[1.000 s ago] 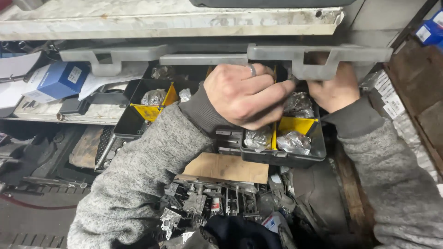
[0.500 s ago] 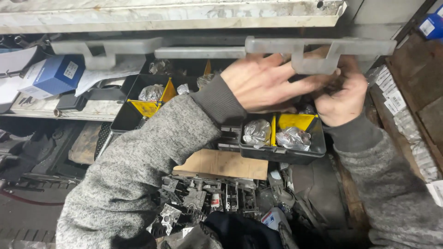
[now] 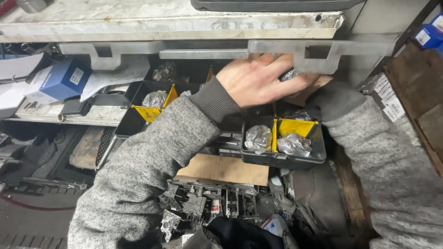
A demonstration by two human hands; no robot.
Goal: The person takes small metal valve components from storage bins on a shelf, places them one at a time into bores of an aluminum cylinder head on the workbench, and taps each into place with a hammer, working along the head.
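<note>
A cluttered workshop bench fills the view: a worn pale worktop (image 3: 175, 20) runs along the twelve o'clock edge, with a grey metal rail (image 3: 318, 48) hanging under its front lip. Below it sits a black parts tray (image 3: 281, 159) split by yellow dividers (image 3: 295, 127), its compartments holding small clear bags of metal parts (image 3: 258, 138).

The left hand (image 3: 258, 80) reaches in from seven o'clock, sleeved in grey knit, and lies palm down over the back of the tray just under the rail. Its fingers are stretched nearly flat and close together, tips pointing toward three o'clock, with a shiny crumpled bag (image 3: 290, 74) showing just past them; whether they pinch it cannot be told.

The right hand (image 3: 307, 92) comes from four o'clock and is mostly hidden beneath the left, so how far its fingers are closed cannot be told.

At nine o'clock a blue box (image 3: 60, 80) and loose papers (image 3: 117, 76) rest on a lower shelf. At six o'clock a piece of cardboard (image 3: 226, 168) lies over a heap of grey metal castings (image 3: 198, 205).
</note>
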